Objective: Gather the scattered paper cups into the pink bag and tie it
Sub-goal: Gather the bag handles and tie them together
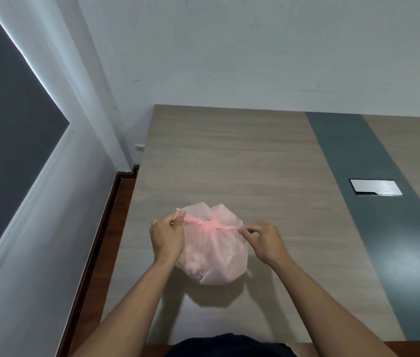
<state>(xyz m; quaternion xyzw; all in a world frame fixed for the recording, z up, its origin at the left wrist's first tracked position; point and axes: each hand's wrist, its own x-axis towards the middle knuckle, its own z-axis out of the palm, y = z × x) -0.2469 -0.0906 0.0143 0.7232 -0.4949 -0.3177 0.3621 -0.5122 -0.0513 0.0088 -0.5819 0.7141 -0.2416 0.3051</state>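
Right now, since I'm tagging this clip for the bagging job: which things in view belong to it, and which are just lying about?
Job: pink bag, neck gathered in a knot; left hand and right hand, each pinching a twisted end.
Just there: table; metal hatch in its grey strip; wall socket.

Cool, even indoor light, moderately bright. Thin bright strip along edge of dark wall panel [2, 112], upper left. Broad soft glare patch on grey-green band [353, 161] of worktop [229, 155], lower right; metal plate [375, 187] shines pale. Soft shadow beneath pink bag [216, 261], near side. Wide-angle bend tilts wall lines at left edge. Overall slightly soft, bag detail hazy.
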